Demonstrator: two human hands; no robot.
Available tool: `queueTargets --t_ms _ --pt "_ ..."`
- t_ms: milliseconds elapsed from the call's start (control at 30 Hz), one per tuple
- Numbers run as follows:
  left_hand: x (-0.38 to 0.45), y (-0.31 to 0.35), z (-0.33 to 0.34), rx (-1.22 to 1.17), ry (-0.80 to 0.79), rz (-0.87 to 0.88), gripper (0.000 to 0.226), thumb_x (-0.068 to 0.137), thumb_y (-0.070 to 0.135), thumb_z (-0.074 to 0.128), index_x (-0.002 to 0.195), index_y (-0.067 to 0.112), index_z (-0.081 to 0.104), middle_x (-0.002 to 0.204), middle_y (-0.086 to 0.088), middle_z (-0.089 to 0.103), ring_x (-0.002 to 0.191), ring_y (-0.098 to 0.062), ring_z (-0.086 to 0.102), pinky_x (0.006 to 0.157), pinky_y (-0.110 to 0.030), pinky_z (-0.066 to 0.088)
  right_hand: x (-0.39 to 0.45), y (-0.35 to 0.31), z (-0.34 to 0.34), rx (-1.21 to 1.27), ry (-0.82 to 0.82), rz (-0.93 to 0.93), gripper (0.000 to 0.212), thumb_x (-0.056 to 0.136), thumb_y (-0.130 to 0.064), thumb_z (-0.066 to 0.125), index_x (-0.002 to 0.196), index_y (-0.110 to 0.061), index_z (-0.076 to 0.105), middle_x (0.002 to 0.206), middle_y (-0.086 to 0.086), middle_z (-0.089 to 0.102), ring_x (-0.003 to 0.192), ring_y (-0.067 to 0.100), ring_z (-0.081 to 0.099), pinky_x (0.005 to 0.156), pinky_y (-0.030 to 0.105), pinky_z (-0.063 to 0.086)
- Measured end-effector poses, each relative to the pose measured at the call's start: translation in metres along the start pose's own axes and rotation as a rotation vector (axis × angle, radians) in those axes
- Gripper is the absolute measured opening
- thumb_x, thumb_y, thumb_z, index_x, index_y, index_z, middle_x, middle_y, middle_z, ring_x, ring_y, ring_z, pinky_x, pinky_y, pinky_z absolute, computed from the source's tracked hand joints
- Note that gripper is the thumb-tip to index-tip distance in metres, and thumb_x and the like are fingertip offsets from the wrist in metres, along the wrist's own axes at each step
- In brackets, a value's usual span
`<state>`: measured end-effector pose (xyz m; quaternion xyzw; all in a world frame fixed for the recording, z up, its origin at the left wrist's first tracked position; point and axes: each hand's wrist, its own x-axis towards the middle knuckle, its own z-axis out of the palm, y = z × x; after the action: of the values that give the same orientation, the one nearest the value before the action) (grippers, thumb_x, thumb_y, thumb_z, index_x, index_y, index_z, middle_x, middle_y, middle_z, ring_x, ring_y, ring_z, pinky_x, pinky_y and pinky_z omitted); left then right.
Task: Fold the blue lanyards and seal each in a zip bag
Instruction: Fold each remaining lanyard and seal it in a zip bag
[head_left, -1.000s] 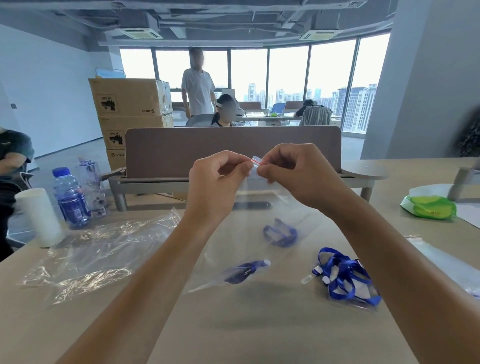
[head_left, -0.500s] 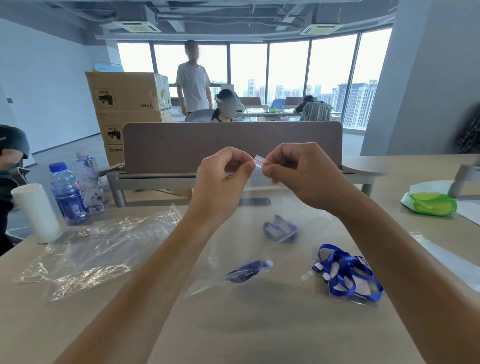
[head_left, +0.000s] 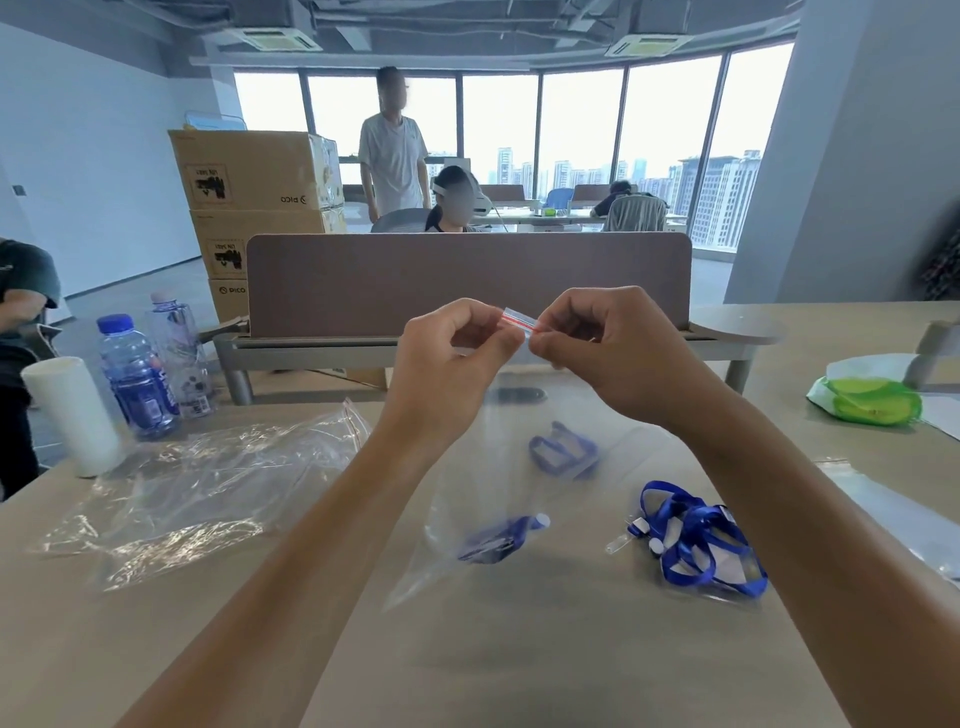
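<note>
Both hands raised over table: my left hand and right hand pinch zip strip of clear zip bag. Folded blue lanyard hangs inside. Film thin, limp, likely slippery; grip only at stiffer strip.

A thin, see-through plastic zip bag with a red strip at its top is seen in the middle of the frame. Inside it, blue cloth lanyard ribbon can be seen. Lower right, a loose lanyard of smooth, slightly shiny blue ribbon is shown with small clear plastic clips. At the left, crinkled, shiny clear plastic bags are spread on the table, whose top looks like pale, matt wood. Further left, a glossy blue plastic bottle and a matt white cup are seen. In the upper left, brown cardboard boxes are stacked.
</note>
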<state>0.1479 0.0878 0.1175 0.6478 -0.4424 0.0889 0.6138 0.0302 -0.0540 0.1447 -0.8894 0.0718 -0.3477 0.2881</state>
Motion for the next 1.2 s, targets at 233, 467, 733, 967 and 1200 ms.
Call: queueTargets --t_ms 233,467,733,967,1200 --pt "-0.001 -0.007 0.003 0.028 0.008 0.032 0.006 0.093 0.020 0.073 0.093 0.015 0.076 0.082 0.008 0.073 0.077 -0.006 0.066 0.073 -0.015 0.050 -0.002 0.003 0.001 0.000 0.040 0.079 0.005 0.087 -0.023 0.076 0.082 -0.022 0.077 0.070 -0.002 0.072 0.063 0.017 0.064 0.065 0.028 0.055" --pt "-0.004 -0.010 0.007 -0.029 0.003 -0.016 0.002 0.092 0.017 0.074 0.090 0.015 0.075 0.080 0.006 0.073 0.074 -0.005 0.065 0.073 -0.017 0.052 -0.005 0.006 0.008 0.010 0.067 0.114 0.008 0.087 -0.022 0.074 0.079 -0.022 0.075 0.068 -0.003 0.072 0.063 0.017 0.065 0.063 0.030 0.056" --pt "-0.001 -0.017 0.003 -0.072 -0.009 -0.061 0.005 0.092 0.014 0.072 0.088 0.013 0.073 0.080 -0.002 0.073 0.077 -0.016 0.066 0.077 -0.026 0.054 -0.006 0.014 0.009 -0.016 0.098 0.169 0.011 0.082 -0.025 0.077 0.071 -0.025 0.073 0.062 -0.011 0.069 0.053 0.003 0.058 0.051 0.015 0.047" --pt "-0.001 -0.021 0.006 -0.119 0.032 -0.121 0.004 0.093 0.018 0.072 0.091 0.015 0.074 0.075 0.003 0.071 0.071 -0.007 0.064 0.069 -0.017 0.051 -0.011 0.019 0.010 -0.015 0.102 0.180 0.009 0.082 -0.026 0.075 0.074 -0.026 0.072 0.067 -0.015 0.069 0.053 -0.003 0.060 0.049 0.010 0.043" --pt "-0.005 -0.030 0.011 -0.090 0.020 -0.163 0.008 0.093 0.016 0.071 0.085 0.015 0.074 0.069 0.009 0.068 0.066 -0.006 0.059 0.063 -0.015 0.047 -0.019 0.029 0.017 0.015 0.085 0.243 0.006 0.082 -0.027 0.074 0.077 -0.024 0.074 0.062 -0.012 0.070 0.054 0.003 0.061 0.051 0.020 0.050"
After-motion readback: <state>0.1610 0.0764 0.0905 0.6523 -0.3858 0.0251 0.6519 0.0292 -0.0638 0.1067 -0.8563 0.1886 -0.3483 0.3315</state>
